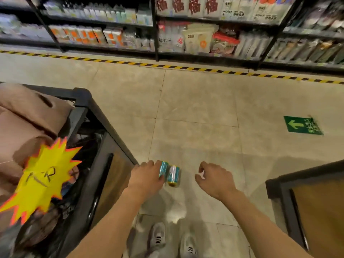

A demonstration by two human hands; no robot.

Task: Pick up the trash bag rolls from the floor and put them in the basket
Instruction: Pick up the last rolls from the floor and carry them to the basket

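Left hand (148,176) reaches down with thumb and fingers curled round a teal-and-white trash bag roll (163,169), gripping it by its left end. Right hand (214,178) hangs just to the right with fingers loosely curled, holding nothing. A second trash bag roll (173,175), teal and white with yellow end caps, sits touching the right side of the gripped roll and lies between the two hands, nearer the left; whether it rests on the floor (195,108) or is lifted with the first cannot be told. Both rolls appear above the pale tiled floor, directly ahead of the person's grey shoes (158,239). A black-framed bin (104,127) stands at left, holding brown bags and a yellow starburst price tag (42,179). A green arrow sign (302,125) is fixed to the floor at right; stocked shelves (167,34) line the far side.
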